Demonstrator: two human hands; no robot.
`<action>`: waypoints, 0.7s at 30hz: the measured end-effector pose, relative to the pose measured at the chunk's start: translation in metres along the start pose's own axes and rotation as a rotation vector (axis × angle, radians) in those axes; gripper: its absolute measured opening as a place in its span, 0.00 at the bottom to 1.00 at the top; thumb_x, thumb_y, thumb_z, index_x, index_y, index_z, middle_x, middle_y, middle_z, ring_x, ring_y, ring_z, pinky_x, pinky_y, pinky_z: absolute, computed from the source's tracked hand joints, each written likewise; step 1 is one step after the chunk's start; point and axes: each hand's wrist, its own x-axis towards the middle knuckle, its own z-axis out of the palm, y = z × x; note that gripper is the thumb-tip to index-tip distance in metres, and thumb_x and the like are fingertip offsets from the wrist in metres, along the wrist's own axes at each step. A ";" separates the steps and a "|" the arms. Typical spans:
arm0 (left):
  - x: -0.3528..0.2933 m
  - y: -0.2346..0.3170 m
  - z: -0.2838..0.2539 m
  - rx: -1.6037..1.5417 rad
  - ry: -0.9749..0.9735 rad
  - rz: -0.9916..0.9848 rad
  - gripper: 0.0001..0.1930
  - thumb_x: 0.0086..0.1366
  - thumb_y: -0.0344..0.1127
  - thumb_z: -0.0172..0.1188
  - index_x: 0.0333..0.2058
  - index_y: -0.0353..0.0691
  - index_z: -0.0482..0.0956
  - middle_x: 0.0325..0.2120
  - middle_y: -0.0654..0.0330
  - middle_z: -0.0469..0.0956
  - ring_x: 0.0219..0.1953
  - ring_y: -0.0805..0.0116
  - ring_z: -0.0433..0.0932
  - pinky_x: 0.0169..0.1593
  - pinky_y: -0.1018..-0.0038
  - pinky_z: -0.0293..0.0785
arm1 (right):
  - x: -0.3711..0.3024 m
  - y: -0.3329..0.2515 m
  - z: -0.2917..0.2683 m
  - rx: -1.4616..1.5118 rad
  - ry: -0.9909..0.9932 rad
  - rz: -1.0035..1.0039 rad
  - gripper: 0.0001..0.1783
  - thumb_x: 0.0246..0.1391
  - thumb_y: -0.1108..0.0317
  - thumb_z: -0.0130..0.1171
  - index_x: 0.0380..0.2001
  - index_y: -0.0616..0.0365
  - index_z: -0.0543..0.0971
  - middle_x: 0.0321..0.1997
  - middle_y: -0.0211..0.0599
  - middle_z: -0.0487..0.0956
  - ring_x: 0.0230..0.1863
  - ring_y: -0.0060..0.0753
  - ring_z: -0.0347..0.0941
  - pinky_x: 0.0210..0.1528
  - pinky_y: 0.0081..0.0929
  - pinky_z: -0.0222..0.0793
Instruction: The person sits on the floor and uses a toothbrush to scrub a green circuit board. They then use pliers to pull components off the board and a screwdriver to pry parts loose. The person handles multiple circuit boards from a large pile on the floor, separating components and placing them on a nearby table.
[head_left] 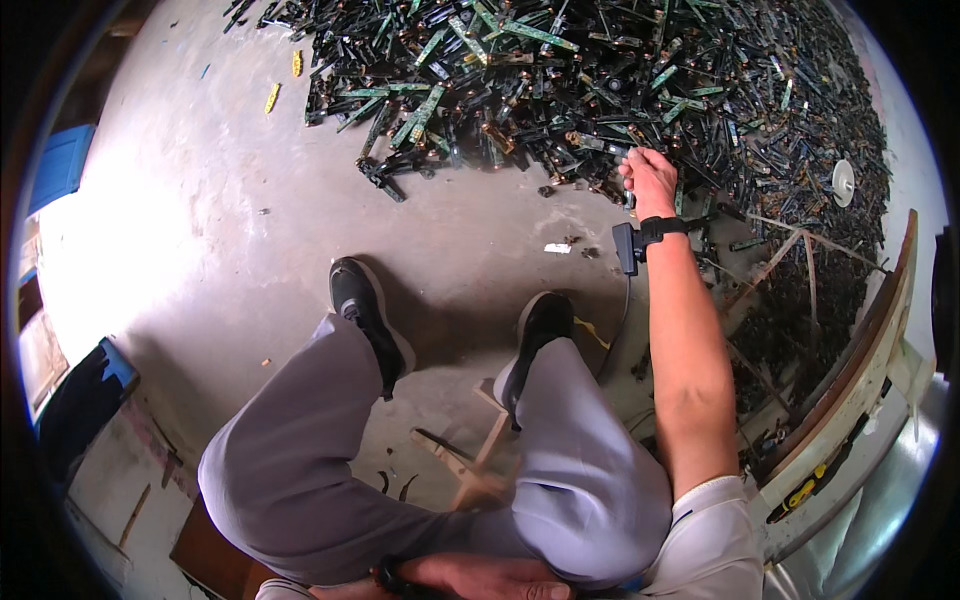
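Right hand (650, 180) curls its fingers at the end of a grey strip (597, 144) on the near edge of a parts heap (560, 85); I cannot tell whether its grip holds it. Left hand (495, 577), grip unclear, lies across the lap (425, 535).

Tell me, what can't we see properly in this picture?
All in the head view:
- Right hand: whatever it may hold is too small, and partly covered by its own fingers, to make out.
- Left hand: the lower edge cuts part of it off.
- Pile of parts: upper pieces cover the lower ones, and the top edge cuts it off.
- Blue object: the dark round border hides its full shape.
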 end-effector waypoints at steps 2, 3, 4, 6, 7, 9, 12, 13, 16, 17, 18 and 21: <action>0.002 -0.002 0.001 -0.005 -0.038 -0.003 0.24 0.76 0.50 0.40 0.39 0.35 0.77 0.35 0.62 0.76 0.41 0.71 0.71 0.49 0.74 0.66 | -0.005 0.005 -0.011 0.081 -0.001 -0.010 0.09 0.60 0.69 0.59 0.40 0.63 0.78 0.29 0.31 0.80 0.24 0.19 0.75 0.20 0.16 0.68; 0.003 -0.002 0.002 -0.006 -0.058 -0.006 0.24 0.76 0.51 0.40 0.39 0.35 0.77 0.35 0.62 0.76 0.41 0.71 0.71 0.49 0.74 0.66 | -0.007 0.007 -0.017 0.123 0.007 -0.009 0.09 0.60 0.69 0.59 0.40 0.63 0.78 0.28 0.32 0.80 0.24 0.20 0.75 0.20 0.17 0.68; 0.003 -0.002 0.004 -0.014 -0.058 -0.013 0.25 0.76 0.51 0.39 0.39 0.35 0.77 0.35 0.63 0.75 0.41 0.71 0.71 0.49 0.74 0.66 | -0.012 0.007 -0.021 0.156 0.009 0.003 0.09 0.60 0.69 0.59 0.40 0.63 0.78 0.28 0.32 0.80 0.23 0.20 0.74 0.20 0.17 0.67; 0.004 -0.001 0.009 -0.028 -0.057 -0.028 0.25 0.76 0.51 0.39 0.39 0.35 0.77 0.34 0.63 0.75 0.41 0.72 0.71 0.49 0.74 0.66 | -0.024 0.004 -0.027 0.199 0.010 0.008 0.08 0.59 0.70 0.60 0.39 0.63 0.78 0.27 0.32 0.79 0.22 0.19 0.73 0.19 0.17 0.67; 0.004 -0.003 0.011 -0.015 -0.047 -0.026 0.25 0.76 0.52 0.39 0.39 0.35 0.77 0.34 0.64 0.75 0.41 0.72 0.70 0.49 0.74 0.66 | -0.031 0.002 -0.030 0.222 0.009 0.006 0.08 0.59 0.70 0.59 0.39 0.63 0.78 0.27 0.32 0.79 0.22 0.19 0.73 0.19 0.17 0.67; 0.006 -0.007 0.014 0.015 -0.028 -0.026 0.25 0.76 0.52 0.40 0.38 0.36 0.76 0.33 0.64 0.75 0.40 0.73 0.70 0.49 0.74 0.66 | -0.043 0.001 -0.036 0.248 0.011 0.009 0.07 0.60 0.70 0.59 0.38 0.63 0.78 0.27 0.33 0.79 0.21 0.19 0.72 0.19 0.17 0.66; 0.011 -0.016 0.017 -0.021 -0.050 -0.050 0.25 0.75 0.53 0.40 0.37 0.36 0.76 0.33 0.65 0.74 0.40 0.74 0.69 0.48 0.74 0.66 | -0.061 -0.003 -0.045 0.272 0.038 0.003 0.05 0.60 0.71 0.59 0.37 0.61 0.78 0.27 0.32 0.80 0.21 0.19 0.72 0.20 0.16 0.67; 0.011 -0.018 0.020 -0.021 -0.042 -0.045 0.25 0.75 0.53 0.41 0.36 0.36 0.76 0.33 0.65 0.74 0.40 0.74 0.69 0.48 0.74 0.65 | -0.068 -0.005 -0.047 0.258 0.027 -0.004 0.05 0.60 0.71 0.58 0.37 0.61 0.77 0.27 0.31 0.79 0.22 0.18 0.72 0.20 0.16 0.67; 0.018 -0.029 0.027 0.041 0.034 0.056 0.21 0.75 0.48 0.46 0.36 0.35 0.75 0.30 0.65 0.73 0.34 0.75 0.68 0.41 0.76 0.67 | -0.098 -0.012 -0.053 0.288 -0.001 -0.037 0.06 0.61 0.70 0.58 0.37 0.61 0.77 0.27 0.30 0.79 0.21 0.17 0.72 0.21 0.15 0.67; 0.019 -0.033 0.026 0.098 -0.008 0.082 0.22 0.75 0.49 0.42 0.37 0.36 0.75 0.31 0.65 0.73 0.36 0.75 0.69 0.43 0.75 0.66 | -0.110 -0.014 -0.054 0.304 0.000 -0.040 0.06 0.61 0.69 0.58 0.38 0.60 0.77 0.27 0.30 0.79 0.21 0.18 0.72 0.21 0.15 0.68; 0.021 -0.036 0.024 0.156 -0.046 0.111 0.23 0.76 0.49 0.38 0.38 0.36 0.75 0.32 0.64 0.73 0.37 0.74 0.69 0.44 0.75 0.66 | -0.124 -0.016 -0.056 0.349 -0.029 -0.028 0.07 0.61 0.68 0.59 0.38 0.60 0.77 0.28 0.31 0.79 0.22 0.18 0.72 0.22 0.15 0.68; 0.021 -0.038 0.019 0.218 -0.115 0.088 0.26 0.77 0.50 0.32 0.41 0.35 0.75 0.37 0.60 0.74 0.40 0.71 0.71 0.46 0.73 0.67 | -0.167 -0.021 -0.066 0.551 -0.128 0.049 0.07 0.61 0.67 0.59 0.39 0.58 0.76 0.32 0.33 0.79 0.27 0.22 0.74 0.26 0.19 0.69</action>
